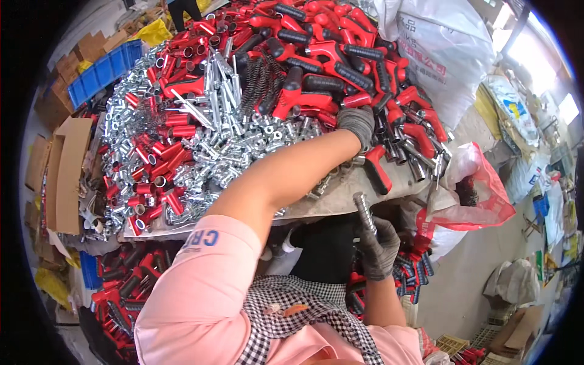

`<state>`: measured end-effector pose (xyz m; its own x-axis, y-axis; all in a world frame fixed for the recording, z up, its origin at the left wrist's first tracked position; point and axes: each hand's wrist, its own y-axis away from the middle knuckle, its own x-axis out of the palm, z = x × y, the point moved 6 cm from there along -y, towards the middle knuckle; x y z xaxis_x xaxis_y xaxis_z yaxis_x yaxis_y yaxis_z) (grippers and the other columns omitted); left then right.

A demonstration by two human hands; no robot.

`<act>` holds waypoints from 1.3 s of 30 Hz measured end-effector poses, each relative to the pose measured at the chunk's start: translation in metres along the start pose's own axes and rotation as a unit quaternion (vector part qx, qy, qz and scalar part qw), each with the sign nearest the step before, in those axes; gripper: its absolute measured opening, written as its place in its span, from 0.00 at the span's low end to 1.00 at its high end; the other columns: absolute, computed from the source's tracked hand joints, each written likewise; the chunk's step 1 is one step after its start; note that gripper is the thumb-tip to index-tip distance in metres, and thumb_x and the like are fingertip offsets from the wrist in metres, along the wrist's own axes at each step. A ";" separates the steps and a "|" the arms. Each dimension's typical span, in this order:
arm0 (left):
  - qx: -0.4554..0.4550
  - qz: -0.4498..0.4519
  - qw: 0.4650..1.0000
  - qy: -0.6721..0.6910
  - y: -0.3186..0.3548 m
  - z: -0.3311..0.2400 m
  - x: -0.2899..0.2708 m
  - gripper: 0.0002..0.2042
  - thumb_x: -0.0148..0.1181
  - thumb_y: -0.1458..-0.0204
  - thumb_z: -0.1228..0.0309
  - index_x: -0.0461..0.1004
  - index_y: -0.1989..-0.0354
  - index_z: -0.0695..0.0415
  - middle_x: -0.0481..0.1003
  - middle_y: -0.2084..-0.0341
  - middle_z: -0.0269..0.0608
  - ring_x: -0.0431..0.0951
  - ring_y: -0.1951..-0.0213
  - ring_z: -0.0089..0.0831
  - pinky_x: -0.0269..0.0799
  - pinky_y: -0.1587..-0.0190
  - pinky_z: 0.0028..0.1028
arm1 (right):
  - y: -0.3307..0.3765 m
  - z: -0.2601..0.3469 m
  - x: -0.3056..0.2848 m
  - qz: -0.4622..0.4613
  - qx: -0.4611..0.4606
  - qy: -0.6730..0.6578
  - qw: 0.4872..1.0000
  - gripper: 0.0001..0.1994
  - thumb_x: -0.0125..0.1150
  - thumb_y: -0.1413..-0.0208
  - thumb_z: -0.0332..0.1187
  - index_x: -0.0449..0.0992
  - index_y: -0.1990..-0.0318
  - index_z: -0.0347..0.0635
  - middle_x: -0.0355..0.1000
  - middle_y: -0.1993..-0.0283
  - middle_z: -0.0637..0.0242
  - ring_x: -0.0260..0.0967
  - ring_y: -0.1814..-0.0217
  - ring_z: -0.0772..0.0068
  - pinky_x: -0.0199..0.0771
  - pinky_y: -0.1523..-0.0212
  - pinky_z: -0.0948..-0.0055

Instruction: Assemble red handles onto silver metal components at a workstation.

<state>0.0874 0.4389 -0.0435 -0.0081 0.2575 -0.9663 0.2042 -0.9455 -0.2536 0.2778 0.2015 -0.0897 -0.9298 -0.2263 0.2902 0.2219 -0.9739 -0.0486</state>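
My left hand [358, 126], in a grey knitted glove, reaches across the worktable into the edge of a heap of red tool bodies with black ridged grips [322, 83]. Its fingers are hidden among the parts, beside a short red tube [356, 100]. My right hand [379, 248], gloved too, is held in front of the table edge. It is closed around a shiny ridged metal rod [364, 210] that points up and away. Just right of my left hand, one red and black handle [378, 170] lies near the table's front edge.
Small silver metal fittings [243, 146], metal rods [224, 91], dark springs [258, 79] and red tubes [176, 158] cover the table. A white sack [447, 55] stands behind at right; a red-white bag [480, 201] hangs by the right edge. Cardboard boxes [68, 176] and a blue bin [104, 73] are left.
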 end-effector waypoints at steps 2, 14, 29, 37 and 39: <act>-0.037 0.000 0.999 0.029 -0.014 0.000 0.023 0.12 0.49 0.46 0.64 0.70 0.56 0.54 0.78 0.72 0.46 0.80 0.68 0.43 0.73 0.69 0.45 | 0.005 0.004 -0.002 -0.003 -0.030 -0.005 1.000 0.18 0.70 0.53 0.35 0.74 0.57 0.36 0.73 0.69 0.69 0.67 0.72 0.82 0.68 0.72 0.82; 0.329 0.181 0.926 -0.049 0.016 -0.015 -0.072 0.14 0.49 0.50 0.63 0.79 0.64 0.56 0.78 0.64 0.49 0.80 0.64 0.36 0.74 0.67 0.35 | 0.004 0.002 0.002 -0.001 -0.010 -0.010 1.000 0.18 0.70 0.53 0.35 0.74 0.57 0.36 0.72 0.68 0.71 0.65 0.72 0.84 0.66 0.72 0.83; -0.241 0.076 0.302 0.919 0.306 0.194 -0.088 0.16 0.60 0.49 0.68 0.68 0.54 0.60 0.74 0.62 0.49 0.77 0.59 0.46 0.72 0.49 0.49 | 0.050 -0.006 0.105 0.204 0.018 0.088 0.975 0.16 0.66 0.49 0.32 0.74 0.56 0.33 0.75 0.63 0.64 0.70 0.63 0.79 0.72 0.59 0.76; -0.178 -0.167 0.437 0.866 0.391 0.247 -0.123 0.20 0.59 0.47 0.73 0.61 0.47 0.56 0.69 0.54 0.46 0.71 0.46 0.45 0.74 0.50 0.43 | 0.081 -0.019 0.170 0.310 -0.018 0.155 0.938 0.14 0.67 0.53 0.26 0.75 0.58 0.35 0.77 0.64 0.63 0.73 0.64 0.78 0.74 0.61 0.77; -0.172 -0.179 0.388 0.887 0.401 0.247 -0.126 0.26 0.62 0.51 0.77 0.59 0.44 0.49 0.68 0.56 0.42 0.69 0.44 0.44 0.73 0.48 0.43 | 0.084 -0.014 0.184 0.313 -0.011 0.111 0.943 0.14 0.68 0.54 0.25 0.75 0.58 0.35 0.77 0.65 0.63 0.74 0.64 0.78 0.75 0.62 0.77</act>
<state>-0.0715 -0.0219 -0.0349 0.5284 0.3812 0.7586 0.6227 -0.7814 -0.0410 0.1213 0.0778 -0.0542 -0.6580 -0.7530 -0.0090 0.7437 -0.6479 -0.1648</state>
